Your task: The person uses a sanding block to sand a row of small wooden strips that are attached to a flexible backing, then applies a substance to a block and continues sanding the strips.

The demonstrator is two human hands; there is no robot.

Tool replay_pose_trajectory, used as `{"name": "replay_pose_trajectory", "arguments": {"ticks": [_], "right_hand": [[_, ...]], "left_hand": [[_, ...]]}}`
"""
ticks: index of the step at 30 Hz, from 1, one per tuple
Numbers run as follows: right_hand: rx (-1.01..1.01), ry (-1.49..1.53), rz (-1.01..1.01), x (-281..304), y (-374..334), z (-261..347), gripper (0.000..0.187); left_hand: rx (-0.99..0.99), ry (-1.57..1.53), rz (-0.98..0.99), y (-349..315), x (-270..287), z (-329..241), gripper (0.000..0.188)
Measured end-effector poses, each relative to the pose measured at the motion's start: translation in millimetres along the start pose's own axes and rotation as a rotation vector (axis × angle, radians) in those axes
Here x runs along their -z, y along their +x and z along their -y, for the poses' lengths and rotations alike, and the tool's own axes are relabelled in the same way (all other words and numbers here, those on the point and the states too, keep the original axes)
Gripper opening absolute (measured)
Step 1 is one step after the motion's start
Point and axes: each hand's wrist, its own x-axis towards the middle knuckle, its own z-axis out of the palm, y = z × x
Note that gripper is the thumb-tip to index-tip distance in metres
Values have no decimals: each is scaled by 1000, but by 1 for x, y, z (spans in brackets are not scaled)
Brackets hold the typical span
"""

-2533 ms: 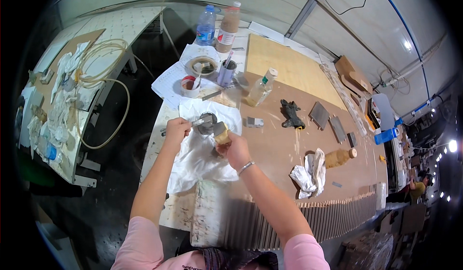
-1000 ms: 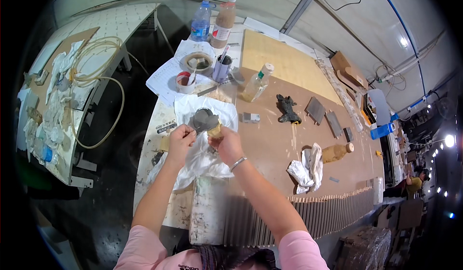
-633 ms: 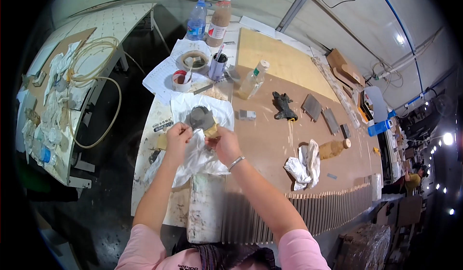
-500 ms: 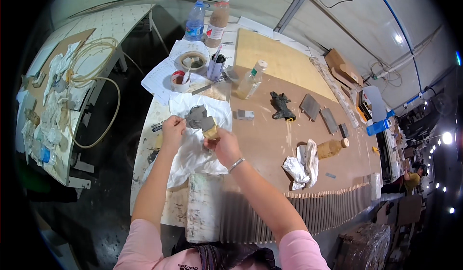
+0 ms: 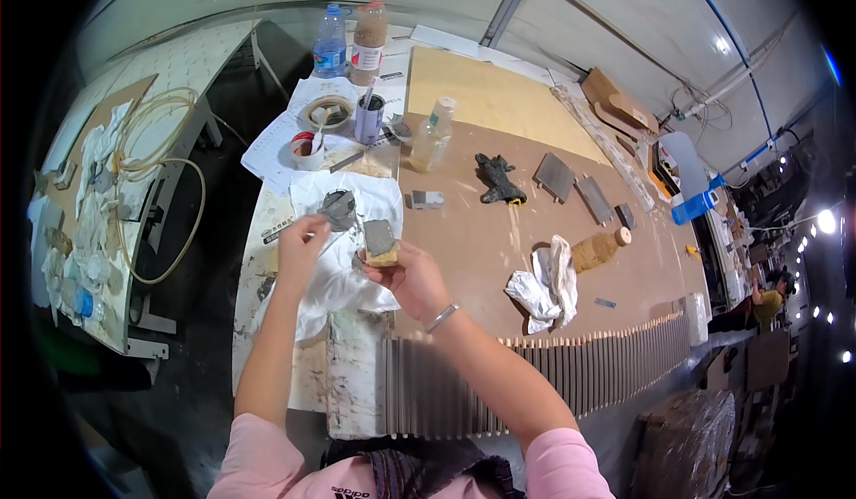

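A: What's changed, biggest first?
B: Below both hands, the white cloth (image 5: 349,276) now shows between two pieces that overlapped in view half a second ago.
A: And the hands?
B: Further apart. The left hand (image 5: 303,242) is pinched closed; I can't tell what on. The right hand (image 5: 410,280) grips the grey-and-yellow piece (image 5: 381,239) at its yellow end.
A: Meaning?
B: I'd judge a pause in contact between the pieces.
A: How do they look?
B: Just beyond the left fingertips, the round grey mass (image 5: 339,209) looks dark and uneven. The right hand's piece is squarish, its grey face tilted up.
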Motion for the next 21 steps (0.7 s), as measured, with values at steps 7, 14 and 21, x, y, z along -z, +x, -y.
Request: {"name": "replay_pose_trajectory", "arguments": {"ticks": [7,14,21], "right_hand": [[-37,121,106,1,-46,10,26],[-97,-122,121,76,-158,52,25],[244,-676,-147,237,-378,111,16]], "left_hand": [[201,-772,427,-68,-50,-74,44],[158,-833,384,-141,-88,-106,44],[117,-474,57,-265,-146,-142,48]]}}
